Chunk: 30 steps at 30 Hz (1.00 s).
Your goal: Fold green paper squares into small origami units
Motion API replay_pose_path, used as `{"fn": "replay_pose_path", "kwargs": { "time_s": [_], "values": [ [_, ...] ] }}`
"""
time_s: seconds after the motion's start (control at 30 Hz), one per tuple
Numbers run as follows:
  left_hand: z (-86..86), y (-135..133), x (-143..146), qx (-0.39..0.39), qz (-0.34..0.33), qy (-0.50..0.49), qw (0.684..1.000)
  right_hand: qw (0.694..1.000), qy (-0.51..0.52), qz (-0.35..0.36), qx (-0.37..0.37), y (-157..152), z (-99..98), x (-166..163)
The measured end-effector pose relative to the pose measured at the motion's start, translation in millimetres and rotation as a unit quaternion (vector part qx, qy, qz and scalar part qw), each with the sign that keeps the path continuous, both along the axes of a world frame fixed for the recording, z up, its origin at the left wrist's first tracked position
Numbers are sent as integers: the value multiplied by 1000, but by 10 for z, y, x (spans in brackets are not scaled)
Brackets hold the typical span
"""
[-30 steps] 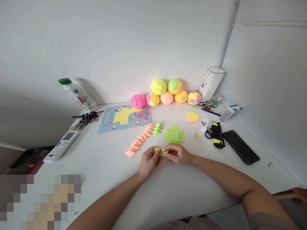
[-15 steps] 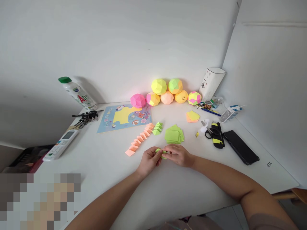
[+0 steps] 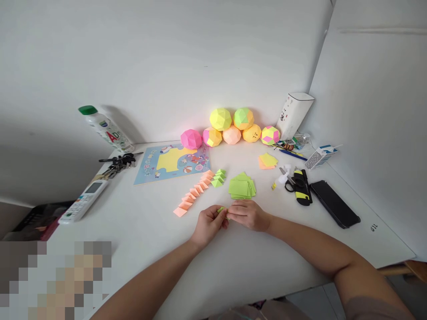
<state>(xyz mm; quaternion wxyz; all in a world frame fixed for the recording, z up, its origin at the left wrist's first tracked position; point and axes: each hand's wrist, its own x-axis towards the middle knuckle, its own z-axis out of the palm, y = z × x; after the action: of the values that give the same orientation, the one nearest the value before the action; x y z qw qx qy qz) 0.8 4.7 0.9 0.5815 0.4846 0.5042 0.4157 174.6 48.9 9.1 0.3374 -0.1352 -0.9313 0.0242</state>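
Observation:
Between my two hands is a small piece of green paper (image 3: 220,209), mostly hidden by the fingers. My left hand (image 3: 207,223) pinches it between thumb and fingers. From the other side my right hand (image 3: 248,215) closes on its edge, fingertips touching those of the left. Just beyond the hands lies a fanned stack of green paper squares (image 3: 240,186). Left of the stack stands a short row of folded green paper pieces (image 3: 219,178), and a longer slanting row of folded peach paper pieces (image 3: 194,194) runs toward me.
Several colourful paper balls (image 3: 231,135) are piled against the wall. A blue puzzle board (image 3: 150,164), bottle (image 3: 108,130), keys (image 3: 120,164) and remote (image 3: 85,201) lie left. Rightward are yellow and orange papers (image 3: 267,160), scissors (image 3: 289,186), a yellow-black cutter (image 3: 302,195) and a phone (image 3: 335,204).
My right fingers have curled in more over the green paper, so less of it shows. Both hands stay in nearly the same place; the view has shifted very slightly.

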Motion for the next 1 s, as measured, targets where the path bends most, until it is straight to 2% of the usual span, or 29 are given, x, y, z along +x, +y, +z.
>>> {"fn": "replay_pose_path", "kwargs": {
  "time_s": [0.2,0.37,0.5,0.73,0.87,1.0],
  "values": [
    [27,-4,5,7,16,25,1000,1000,-11,-11,-2,-9,0,15],
    [101,-34,19,50,24,85,995,1000,-24,-6,-14,-6,-15,-2],
    [100,-38,26,61,36,94,993,1000,-13,-10,-17,-12,-38,-22],
    [74,-22,-3,42,16,69,997,984,55,-19,-166,-40,-80,-56],
    [85,-20,-11,10,13,55,998,954,116,-46,-271,-35,-60,-79],
    [103,-22,-6,4,11,53,999,919,132,-79,-362,-40,-31,-86]
  ]
}}
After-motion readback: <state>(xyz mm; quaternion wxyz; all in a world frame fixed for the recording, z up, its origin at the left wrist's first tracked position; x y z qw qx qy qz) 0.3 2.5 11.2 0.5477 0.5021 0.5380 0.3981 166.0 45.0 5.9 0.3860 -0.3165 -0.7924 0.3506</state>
